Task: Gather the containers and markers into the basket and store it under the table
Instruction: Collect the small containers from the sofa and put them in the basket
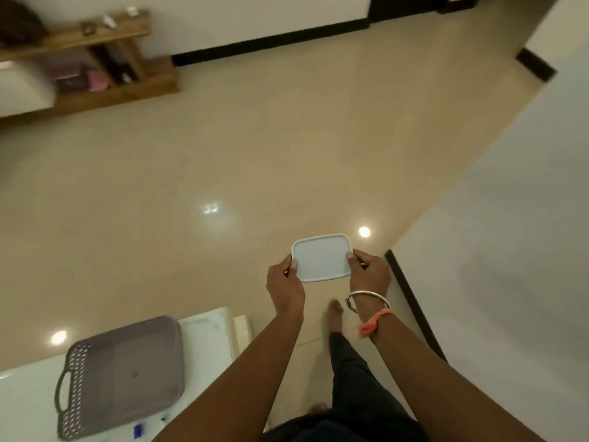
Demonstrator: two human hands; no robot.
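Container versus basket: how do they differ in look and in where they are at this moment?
The container is pale and smooth on top; the basket is grey, open-topped, with a perforated end and handle. The container is held over the floor by the left hand and right hand; the basket rests on the white table. The basket looks larger than the container. Both are rectangles with rounded corners.

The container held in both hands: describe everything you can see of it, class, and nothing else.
The container shows only its top: a pale grey-white rectangular lid with rounded corners and a raised rim, plastic by its look. It is held roughly level above the beige floor. The left hand grips its left edge and the right hand its right edge, each thumb on the lid. Anything under the lid is hidden.
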